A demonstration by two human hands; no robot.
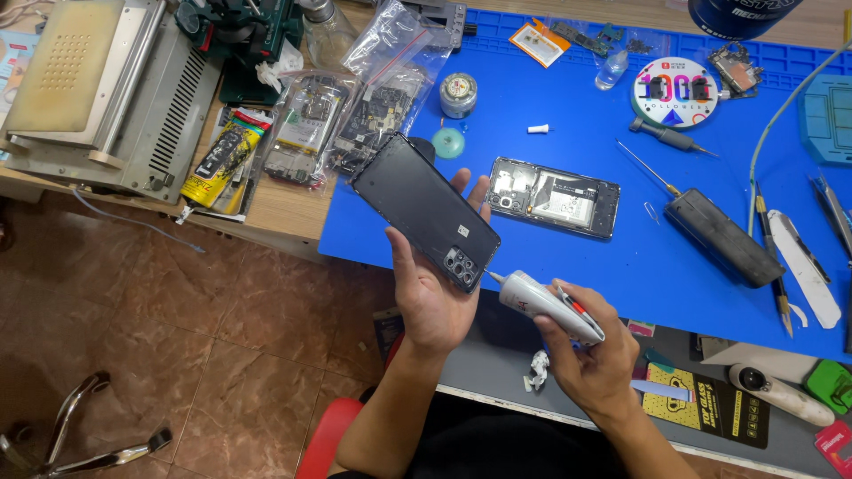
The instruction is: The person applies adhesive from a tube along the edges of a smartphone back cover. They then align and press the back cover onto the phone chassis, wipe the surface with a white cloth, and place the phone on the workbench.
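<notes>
My left hand (432, 293) holds a black phone back cover (426, 208) tilted, its inner side up, with the camera cutouts at the lower right corner. My right hand (586, 359) grips a white glue tube (546, 304) with a thin nozzle, whose tip sits right by the cover's lower corner. An opened phone body (555, 197), with battery and boards exposed, lies on the blue work mat (639, 266) just beyond my left hand.
A black case (723, 238), tweezers, a white pry tool (803, 266) and a screwdriver (670, 137) lie at the mat's right. Clear bags of parts (355, 115), a yellow glue tube (222, 155) and a grey machine (98, 89) sit left. Brown tiled floor lies below left.
</notes>
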